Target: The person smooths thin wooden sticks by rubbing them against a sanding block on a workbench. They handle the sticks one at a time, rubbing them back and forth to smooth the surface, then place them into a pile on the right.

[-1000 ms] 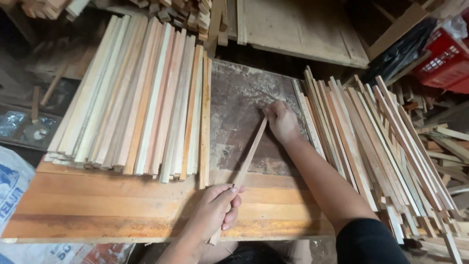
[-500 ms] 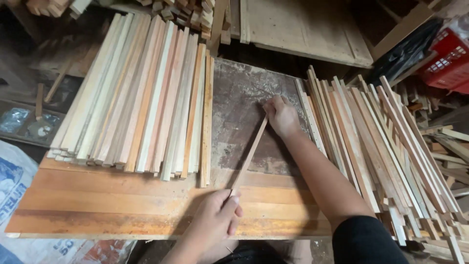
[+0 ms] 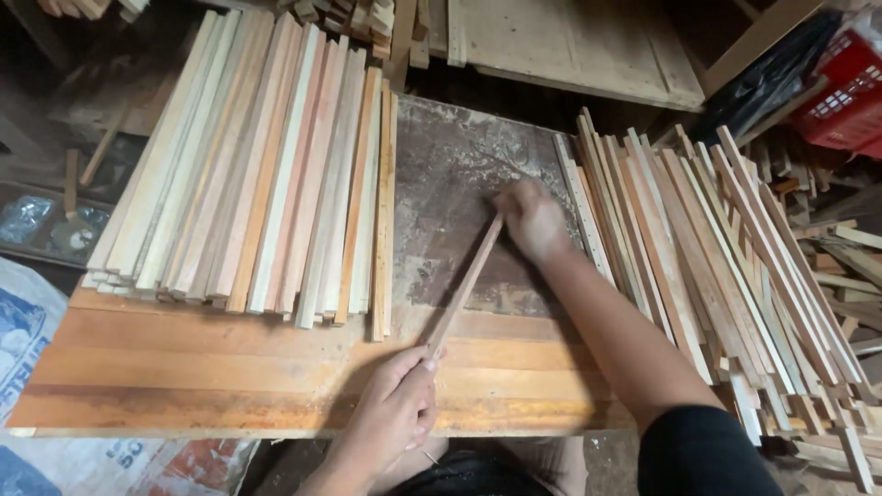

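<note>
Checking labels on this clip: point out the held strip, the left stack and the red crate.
Strip (image 3: 464,285), head view, mid-length between the hands.
Left stack (image 3: 266,174), head view, middle of its top.
Red crate (image 3: 850,92), head view, its side wall.

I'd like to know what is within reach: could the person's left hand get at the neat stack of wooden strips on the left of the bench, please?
Probably yes: the left hand is closed on the thin strip's near end, with open benchtop between it and the stack.
</note>
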